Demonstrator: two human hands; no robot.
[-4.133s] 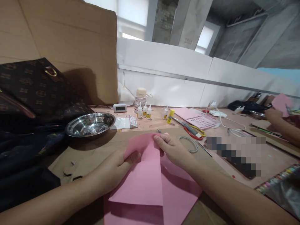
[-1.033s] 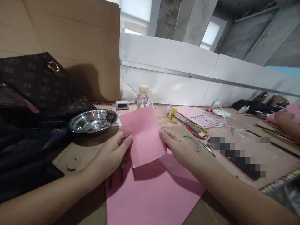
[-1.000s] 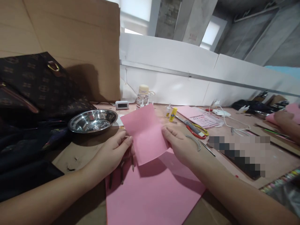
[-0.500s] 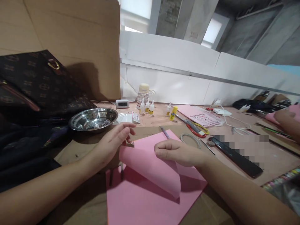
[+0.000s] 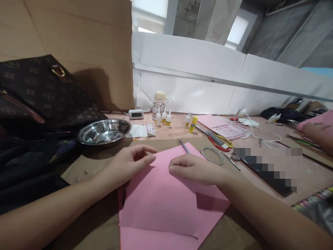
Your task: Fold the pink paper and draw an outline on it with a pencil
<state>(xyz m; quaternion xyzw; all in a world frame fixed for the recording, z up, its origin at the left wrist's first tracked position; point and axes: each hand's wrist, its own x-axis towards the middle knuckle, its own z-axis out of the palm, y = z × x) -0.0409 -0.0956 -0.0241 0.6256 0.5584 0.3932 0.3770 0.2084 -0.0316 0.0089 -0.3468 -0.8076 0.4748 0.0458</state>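
Observation:
A sheet of pink paper (image 5: 161, 205) lies nearly flat over a larger pink sheet (image 5: 213, 205), its near edge slightly raised. My right hand (image 5: 194, 169) is closed on the upper part of the top sheet, thumb and curled fingers pressed together. At the upper left edge of the paper is my left hand (image 5: 131, 161), with a gap between thumb and forefinger and nothing visible between them. The other fingers are partly hidden. Just beyond my right hand a purple pen (image 5: 184, 146) shows, its lower end hidden.
A steel bowl (image 5: 104, 132) and a brown bag (image 5: 39, 90) stand left. Several small glue bottles (image 5: 163, 118), a glue stick (image 5: 193, 124) and red-handled scissors (image 5: 218, 143) lie beyond. On the right are a cable coil (image 5: 212, 155), a black bar (image 5: 262, 172) and another person's hand (image 5: 318, 133).
The curled top sheet has come down and flattened towards me. My left hand has shifted slightly right and down, while my right hand has barely moved.

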